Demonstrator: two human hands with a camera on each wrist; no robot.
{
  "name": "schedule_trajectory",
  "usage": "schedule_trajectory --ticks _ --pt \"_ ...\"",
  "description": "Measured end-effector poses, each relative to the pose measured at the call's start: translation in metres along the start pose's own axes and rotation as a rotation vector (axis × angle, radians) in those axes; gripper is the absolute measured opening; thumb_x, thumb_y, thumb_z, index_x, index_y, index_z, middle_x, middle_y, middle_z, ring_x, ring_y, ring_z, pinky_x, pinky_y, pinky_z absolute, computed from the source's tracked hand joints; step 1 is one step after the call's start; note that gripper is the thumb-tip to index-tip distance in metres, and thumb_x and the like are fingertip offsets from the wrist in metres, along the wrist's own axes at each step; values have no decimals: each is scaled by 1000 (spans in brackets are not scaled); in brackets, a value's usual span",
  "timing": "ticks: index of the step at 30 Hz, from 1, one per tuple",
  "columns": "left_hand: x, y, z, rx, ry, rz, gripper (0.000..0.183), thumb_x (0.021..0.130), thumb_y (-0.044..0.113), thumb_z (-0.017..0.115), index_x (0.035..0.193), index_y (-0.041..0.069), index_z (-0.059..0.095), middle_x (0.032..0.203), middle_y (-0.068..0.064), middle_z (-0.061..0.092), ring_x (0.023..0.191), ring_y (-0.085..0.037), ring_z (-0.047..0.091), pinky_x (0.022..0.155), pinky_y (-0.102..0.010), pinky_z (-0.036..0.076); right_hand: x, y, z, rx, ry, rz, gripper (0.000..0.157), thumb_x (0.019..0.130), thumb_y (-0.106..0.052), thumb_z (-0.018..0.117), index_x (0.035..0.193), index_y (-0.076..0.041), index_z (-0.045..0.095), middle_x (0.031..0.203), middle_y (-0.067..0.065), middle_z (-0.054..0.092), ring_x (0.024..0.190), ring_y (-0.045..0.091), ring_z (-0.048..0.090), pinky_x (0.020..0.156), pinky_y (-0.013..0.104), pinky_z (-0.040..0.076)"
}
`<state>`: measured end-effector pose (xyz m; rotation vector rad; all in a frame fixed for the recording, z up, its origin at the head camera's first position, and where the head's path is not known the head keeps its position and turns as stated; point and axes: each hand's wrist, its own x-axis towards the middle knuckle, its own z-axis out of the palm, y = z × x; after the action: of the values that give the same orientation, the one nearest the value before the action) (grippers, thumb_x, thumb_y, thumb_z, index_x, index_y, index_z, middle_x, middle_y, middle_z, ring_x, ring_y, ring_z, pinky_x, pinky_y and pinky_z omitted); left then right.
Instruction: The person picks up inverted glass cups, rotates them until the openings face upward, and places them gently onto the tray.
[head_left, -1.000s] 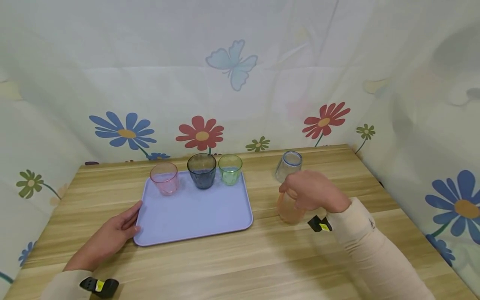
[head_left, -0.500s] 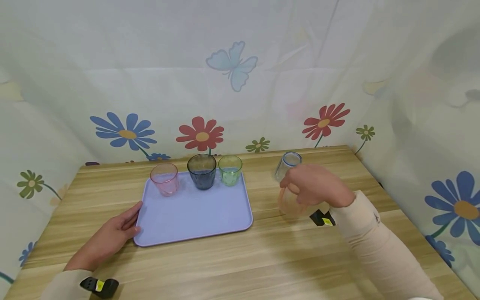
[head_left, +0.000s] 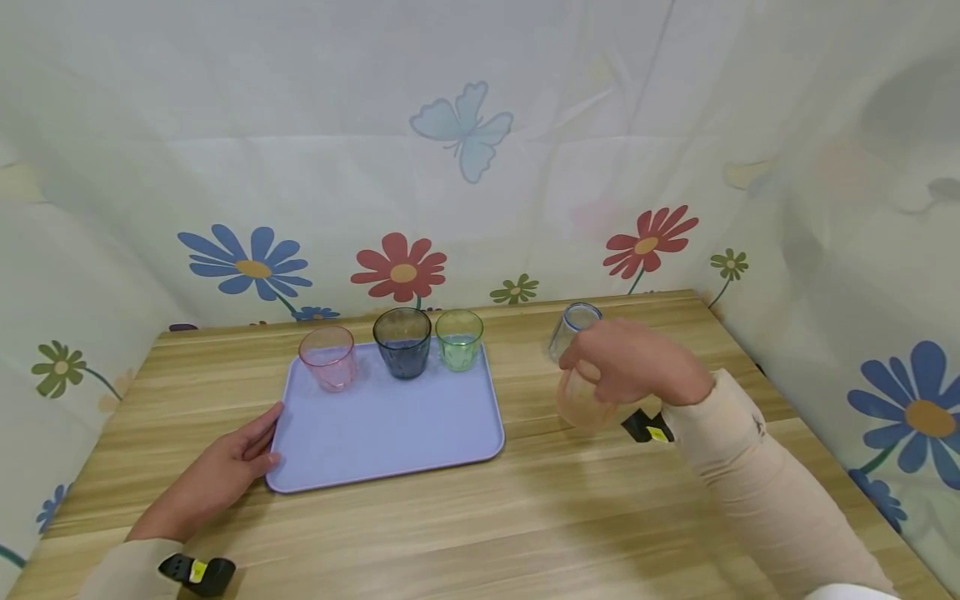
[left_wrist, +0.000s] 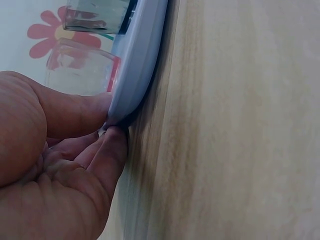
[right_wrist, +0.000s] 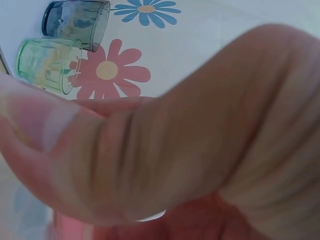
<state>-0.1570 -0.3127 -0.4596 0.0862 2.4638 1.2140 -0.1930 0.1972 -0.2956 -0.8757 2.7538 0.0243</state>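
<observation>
My left hand (head_left: 225, 467) pinches the left edge of a lavender tray (head_left: 390, 433); in the left wrist view the thumb lies on the rim (left_wrist: 137, 65) with fingertips (left_wrist: 114, 142) under it. Along the tray's far side stand a pink glass (head_left: 333, 371), a dark grey glass (head_left: 405, 354) and a green glass (head_left: 460, 350). Right of the tray, my right hand (head_left: 637, 362) grips a pale orange glass (head_left: 581, 408) from above, partly covering it. In the right wrist view the thumb (right_wrist: 165, 145) fills much of the picture. Just behind, a blue-tinted clear glass (head_left: 562, 342) stands upside down.
The wooden table (head_left: 465, 533) spreads around the tray. Behind it hangs a white curtain (head_left: 300, 150) printed with flowers and a butterfly, which continues along both sides.
My right hand has moved slightly up in the head view, and the orange glass with it. My left hand, the tray and the glasses on it stay where they were.
</observation>
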Motion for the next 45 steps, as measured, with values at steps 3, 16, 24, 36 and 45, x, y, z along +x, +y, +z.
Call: schedule_trajectory --ticks 3,16,24,36,45 --pt "0 0 0 -7 0 0 78 105 6 56 166 3 8 171 -29 9 156 -50 19 113 -44 34 0 -1 -3 -4 4 4 52 75 11 69 118 -15 79 118 0 77 96 19 68 82 41 62" --pt "1 -2 0 9 10 5 79 105 6 57 166 2 8 171 -29 9 156 -50 21 113 -46 35 1 -3 -14 -44 -1 -1 49 76 7 75 120 -15 77 114 1 77 95 20 67 82 41 61" --pt "3 -3 -1 18 8 -5 79 105 6 57 166 3 7 172 -28 9 157 -50 21 113 -46 34 -2 -4 -18 -76 52 -24 46 73 7 77 114 -14 78 108 0 74 95 19 66 80 39 61" --pt "1 -3 0 3 8 12 78 105 7 57 166 2 8 171 -29 9 156 -50 20 113 -45 35 -3 -8 -26 -75 44 -44 47 74 8 77 115 -15 77 111 -3 75 101 19 68 86 41 61" --pt "0 -4 0 -15 16 45 78 104 5 57 166 0 10 170 -31 10 155 -51 21 112 -33 44 0 -14 -33 -67 7 -51 48 76 8 77 119 -14 77 119 0 76 103 20 70 82 39 62"
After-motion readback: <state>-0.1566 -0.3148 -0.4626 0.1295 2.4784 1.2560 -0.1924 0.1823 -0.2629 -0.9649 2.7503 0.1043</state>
